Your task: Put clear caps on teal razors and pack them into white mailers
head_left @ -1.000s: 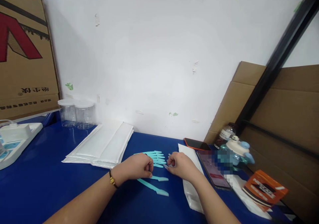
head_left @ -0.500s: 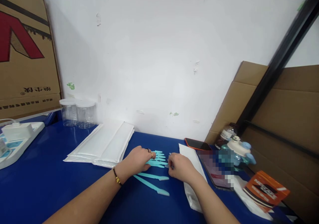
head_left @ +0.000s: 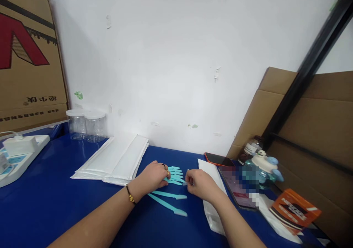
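Several turquoise razor-like sticks (head_left: 174, 175) lie fanned in a row on the blue table. My left hand (head_left: 154, 176) rests over their left ends, its fingers curled round them. At their right ends is my right hand (head_left: 200, 183), fingers pinched on a small clear piece whose shape is mostly hidden. Two more turquoise sticks (head_left: 168, 205) lie apart on the table, nearer to me, below my left hand. A long white packet (head_left: 212, 218) lies partly under my right wrist.
White padded envelopes (head_left: 116, 160) lie stacked at left, before two clear jars (head_left: 95, 126). A white power strip (head_left: 24, 160) is far left. To the right are a phone (head_left: 237, 189), a teal bottle (head_left: 259, 171) and an orange pouch (head_left: 295, 211).
Both hands have barely moved. The fingers of my left hand have shifted slightly at the row of sticks.
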`<action>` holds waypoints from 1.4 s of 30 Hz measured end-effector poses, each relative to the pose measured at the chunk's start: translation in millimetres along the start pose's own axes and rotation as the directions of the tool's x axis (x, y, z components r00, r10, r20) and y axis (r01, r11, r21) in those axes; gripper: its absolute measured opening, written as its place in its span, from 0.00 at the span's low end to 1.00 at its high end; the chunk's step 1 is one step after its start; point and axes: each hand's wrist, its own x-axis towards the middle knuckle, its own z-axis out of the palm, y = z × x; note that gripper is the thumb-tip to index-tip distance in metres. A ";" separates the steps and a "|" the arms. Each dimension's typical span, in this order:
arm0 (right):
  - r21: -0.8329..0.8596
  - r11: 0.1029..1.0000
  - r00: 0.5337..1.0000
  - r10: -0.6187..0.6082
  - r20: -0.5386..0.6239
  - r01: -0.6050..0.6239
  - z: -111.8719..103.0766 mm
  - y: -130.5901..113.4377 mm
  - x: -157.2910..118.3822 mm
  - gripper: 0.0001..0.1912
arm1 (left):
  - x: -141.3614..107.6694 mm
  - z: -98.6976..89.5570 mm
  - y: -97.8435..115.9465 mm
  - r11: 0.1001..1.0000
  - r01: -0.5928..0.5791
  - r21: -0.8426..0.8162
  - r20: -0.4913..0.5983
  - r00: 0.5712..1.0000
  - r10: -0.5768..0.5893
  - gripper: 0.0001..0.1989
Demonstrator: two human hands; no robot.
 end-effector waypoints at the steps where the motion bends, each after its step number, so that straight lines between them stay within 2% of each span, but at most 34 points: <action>1: -0.002 1.000 1.000 -0.003 0.000 0.003 -0.4 -0.4 -0.1 0.07 | 1.1 0.5 0.4 1.000 0.002 0.019 0.008 1.000 -0.002 0.03; 7: 0.002 1.000 1.000 -0.010 -0.020 0.010 -4.7 -1.4 -1.7 0.08 | 7.7 7.0 2.5 0.992 -0.003 0.123 0.008 1.000 0.002 0.07; 12: 0.024 1.000 1.000 0.010 -0.020 -0.009 -5.5 -0.9 -2.1 0.08 | 6.2 5.1 2.2 0.998 0.012 0.067 -0.018 1.000 -0.011 0.07; 18: 0.130 0.990 0.997 -0.038 -0.063 0.046 -5.9 -4.2 -2.5 0.09 | 5.0 -0.2 3.6 0.998 0.041 0.043 -0.007 0.999 -0.041 0.06; 25: 0.343 0.939 0.999 -0.011 -0.052 0.028 -4.8 -4.7 -1.4 0.07 | 3.1 -1.5 4.5 0.989 0.032 -0.142 -0.064 0.997 -0.041 0.06; 31: 0.567 0.821 0.996 0.017 0.087 -0.064 -5.3 -0.6 -0.1 0.09 | -0.3 -5.0 6.2 0.954 0.016 -0.300 -0.034 0.999 -0.028 0.09; 34: 0.467 0.882 0.998 0.060 0.008 -0.057 -10.8 6.5 -0.1 0.10 | -2.1 -5.4 9.5 0.938 0.025 -0.346 0.026 1.000 -0.017 0.09; 36: 0.298 0.953 0.995 0.080 -0.054 -0.060 -12.9 11.5 -0.3 0.08 | -3.1 -3.2 11.8 0.930 0.031 -0.367 0.093 0.996 0.003 0.09; 38: 0.141 0.987 0.995 0.083 -0.053 -0.074 -11.9 14.4 -0.4 0.07 | -3.5 0.0 12.6 0.924 0.052 -0.379 0.143 0.990 0.003 0.08; 40: 0.034 0.995 0.995 0.094 -0.026 -0.093 -8.3 14.3 0.0 0.06 | -3.1 2.5 11.0 0.928 0.088 -0.363 0.139 0.990 -0.040 0.06; 42: -0.041 0.994 0.994 0.105 -0.005 -0.106 -3.6 12.1 0.9 0.07 | -2.3 3.5 7.2 0.945 0.128 -0.302 0.081 0.991 -0.108 0.07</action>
